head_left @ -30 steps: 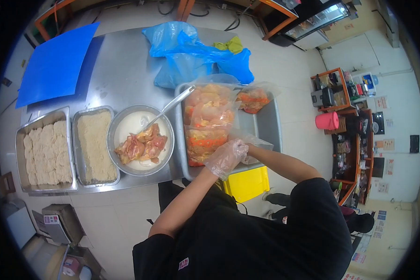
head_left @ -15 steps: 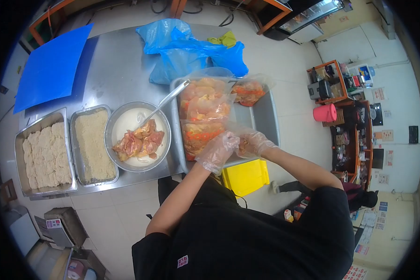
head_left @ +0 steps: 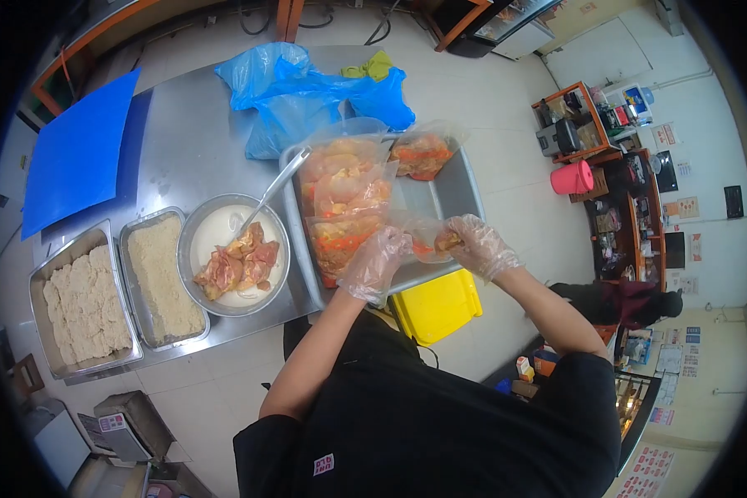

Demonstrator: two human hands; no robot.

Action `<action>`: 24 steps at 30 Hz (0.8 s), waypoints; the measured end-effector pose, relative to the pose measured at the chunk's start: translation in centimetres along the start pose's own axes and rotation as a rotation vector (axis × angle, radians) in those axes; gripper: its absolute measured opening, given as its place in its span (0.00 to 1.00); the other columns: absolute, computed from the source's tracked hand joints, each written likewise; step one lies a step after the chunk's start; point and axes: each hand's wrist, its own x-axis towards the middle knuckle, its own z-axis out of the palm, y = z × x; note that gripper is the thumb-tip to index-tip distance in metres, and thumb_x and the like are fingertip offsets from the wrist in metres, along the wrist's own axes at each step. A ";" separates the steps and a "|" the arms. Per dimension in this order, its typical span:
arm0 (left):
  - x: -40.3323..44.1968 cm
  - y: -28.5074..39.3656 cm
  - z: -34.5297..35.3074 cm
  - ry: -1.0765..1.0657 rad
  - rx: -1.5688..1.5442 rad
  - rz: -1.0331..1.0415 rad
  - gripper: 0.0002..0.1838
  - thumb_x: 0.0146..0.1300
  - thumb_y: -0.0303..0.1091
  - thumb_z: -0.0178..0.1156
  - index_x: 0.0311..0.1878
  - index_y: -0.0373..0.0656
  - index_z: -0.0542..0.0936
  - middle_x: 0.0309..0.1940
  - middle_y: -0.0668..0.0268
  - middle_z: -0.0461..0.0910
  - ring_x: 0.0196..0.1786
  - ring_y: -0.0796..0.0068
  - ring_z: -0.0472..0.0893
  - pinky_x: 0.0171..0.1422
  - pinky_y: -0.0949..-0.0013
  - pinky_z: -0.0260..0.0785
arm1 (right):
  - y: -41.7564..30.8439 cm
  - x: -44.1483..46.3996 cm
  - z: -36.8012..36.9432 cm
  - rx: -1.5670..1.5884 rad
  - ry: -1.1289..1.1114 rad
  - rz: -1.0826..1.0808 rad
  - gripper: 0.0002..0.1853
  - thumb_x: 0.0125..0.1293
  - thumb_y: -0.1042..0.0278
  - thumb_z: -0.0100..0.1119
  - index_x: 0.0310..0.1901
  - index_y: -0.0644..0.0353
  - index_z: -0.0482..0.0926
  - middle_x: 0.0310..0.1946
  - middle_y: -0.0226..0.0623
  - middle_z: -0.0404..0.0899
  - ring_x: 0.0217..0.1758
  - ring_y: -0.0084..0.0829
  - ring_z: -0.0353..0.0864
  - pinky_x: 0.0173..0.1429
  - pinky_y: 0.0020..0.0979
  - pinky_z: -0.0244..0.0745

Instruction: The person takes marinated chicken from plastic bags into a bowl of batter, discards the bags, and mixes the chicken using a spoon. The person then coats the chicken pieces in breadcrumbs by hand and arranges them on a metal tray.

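Note:
Both my hands wear clear plastic gloves over the near side of a grey tub (head_left: pixel 476 187). My left hand (head_left: pixel 377 264) is closed on the edge of a clear plastic bag (head_left: pixel 422 239) with orange-red contents. At the bag's other side, my right hand (head_left: pixel 483 247) pinches it, with a brownish chicken piece (head_left: pixel 447 241) at the fingertips; whether that piece is inside the bag is hard to tell. Several bags of marinated raw chicken (head_left: pixel 353 195) lie along the tub's left side, and another chicken bag (head_left: pixel 421 155) sits at its far end.
Left of the tub, a metal bowl (head_left: pixel 285 278) holds white batter, raw chicken (head_left: pixel 239 264) and a long-handled utensil (head_left: pixel 284 181). Beyond are a crumb tray (head_left: pixel 164 266) and a tray of coated pieces (head_left: pixel 83 303). Blue bags (head_left: pixel 295 100), a blue board (head_left: pixel 79 153) and a yellow container (head_left: pixel 440 307) surround these.
My right hand has moved right and slightly up, away from my left, stretching the bag between them. A chicken piece now shows at its fingertips. The camera view has shifted slightly.

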 end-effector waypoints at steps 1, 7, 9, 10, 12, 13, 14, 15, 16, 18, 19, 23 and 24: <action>0.0 -0.2 0.2 0.002 0.020 0.015 0.13 0.72 0.35 0.57 0.52 0.41 0.85 0.51 0.52 0.82 0.55 0.48 0.81 0.62 0.53 0.75 | -0.2 -0.3 0.0 -0.001 -0.001 0.044 0.09 0.63 0.70 0.67 0.45 0.57 0.82 0.43 0.48 0.83 0.51 0.50 0.84 0.58 0.43 0.79; 0.2 -0.5 0.7 0.037 0.016 0.031 0.12 0.71 0.33 0.58 0.51 0.40 0.85 0.51 0.51 0.83 0.57 0.47 0.81 0.64 0.52 0.73 | -0.3 -0.6 -0.7 -0.065 0.017 0.198 0.13 0.65 0.64 0.67 0.49 0.57 0.81 0.47 0.49 0.84 0.54 0.50 0.84 0.59 0.43 0.79; 0.2 -0.5 0.7 0.053 -0.006 0.034 0.12 0.70 0.33 0.58 0.50 0.40 0.85 0.51 0.51 0.83 0.57 0.47 0.80 0.65 0.52 0.73 | -0.3 -0.4 -0.7 -0.068 -0.016 0.256 0.14 0.66 0.63 0.66 0.51 0.57 0.81 0.49 0.49 0.84 0.55 0.50 0.83 0.59 0.43 0.79; 0.1 -0.2 0.6 0.056 -0.021 0.031 0.12 0.70 0.33 0.58 0.50 0.40 0.85 0.51 0.51 0.83 0.57 0.47 0.80 0.65 0.52 0.73 | -0.1 -0.5 -0.3 -0.074 0.021 0.247 0.14 0.66 0.63 0.66 0.50 0.58 0.81 0.48 0.49 0.84 0.54 0.51 0.84 0.59 0.43 0.79; 0.2 0.0 0.5 0.068 -0.029 0.040 0.11 0.70 0.33 0.58 0.50 0.41 0.85 0.50 0.51 0.82 0.56 0.47 0.80 0.64 0.52 0.73 | 0.5 -0.5 0.1 -0.088 0.097 0.223 0.14 0.66 0.63 0.65 0.50 0.58 0.81 0.47 0.48 0.85 0.53 0.53 0.84 0.58 0.43 0.79; 0.1 0.1 0.4 0.073 -0.022 0.048 0.11 0.70 0.32 0.58 0.49 0.41 0.85 0.49 0.51 0.82 0.56 0.48 0.80 0.64 0.52 0.73 | 0.5 -0.6 -0.1 -0.048 0.118 0.245 0.13 0.66 0.64 0.65 0.50 0.58 0.81 0.45 0.48 0.85 0.51 0.51 0.85 0.56 0.43 0.79; 0.1 0.2 0.4 0.077 -0.014 0.055 0.10 0.70 0.32 0.58 0.49 0.42 0.86 0.49 0.52 0.82 0.55 0.48 0.81 0.63 0.52 0.74 | 0.3 -0.6 -0.3 -0.006 0.139 0.265 0.13 0.65 0.65 0.64 0.49 0.59 0.81 0.44 0.48 0.86 0.48 0.50 0.85 0.54 0.42 0.80; 0.2 -0.2 0.9 0.074 -0.026 0.086 0.10 0.69 0.33 0.59 0.48 0.42 0.86 0.49 0.53 0.82 0.54 0.49 0.81 0.63 0.52 0.74 | 0.2 -0.6 -0.5 0.036 0.158 0.281 0.12 0.65 0.66 0.64 0.49 0.59 0.81 0.42 0.48 0.86 0.46 0.49 0.86 0.52 0.42 0.80; 0.4 -0.8 1.6 0.075 -0.032 0.110 0.10 0.69 0.33 0.59 0.47 0.43 0.86 0.49 0.54 0.82 0.54 0.50 0.81 0.62 0.53 0.74 | 0.7 -0.7 -0.6 0.102 0.206 0.252 0.12 0.65 0.67 0.64 0.48 0.59 0.81 0.39 0.47 0.86 0.43 0.44 0.86 0.50 0.41 0.80; -0.1 -1.4 1.9 0.105 -0.049 0.104 0.09 0.68 0.33 0.60 0.45 0.44 0.86 0.48 0.57 0.82 0.53 0.53 0.80 0.62 0.55 0.74 | 1.9 -0.5 -0.5 0.226 0.258 0.210 0.09 0.65 0.68 0.63 0.46 0.59 0.81 0.36 0.43 0.85 0.39 0.34 0.85 0.47 0.38 0.80; -0.2 -1.1 2.1 0.132 -0.070 0.083 0.08 0.68 0.33 0.60 0.44 0.45 0.86 0.47 0.59 0.82 0.54 0.56 0.80 0.61 0.57 0.75 | 2.0 -0.3 -0.6 0.277 0.266 0.211 0.08 0.67 0.69 0.63 0.45 0.60 0.80 0.35 0.41 0.85 0.38 0.29 0.84 0.47 0.37 0.80; 0.3 -2.9 3.7 0.092 0.047 0.156 0.07 0.66 0.33 0.61 0.42 0.45 0.86 0.45 0.63 0.83 0.58 0.62 0.79 0.63 0.61 0.75 | -5.0 0.7 -3.8 0.564 0.280 0.051 0.08 0.73 0.67 0.61 0.47 0.60 0.80 0.35 0.37 0.85 0.38 0.25 0.85 0.48 0.34 0.81; 0.2 -3.1 4.3 0.100 0.051 0.166 0.07 0.66 0.33 0.62 0.42 0.45 0.86 0.45 0.64 0.83 0.58 0.63 0.79 0.63 0.61 0.75 | -6.2 0.7 -4.5 0.678 0.254 0.026 0.08 0.74 0.66 0.61 0.48 0.60 0.79 0.35 0.37 0.85 0.38 0.25 0.86 0.49 0.34 0.81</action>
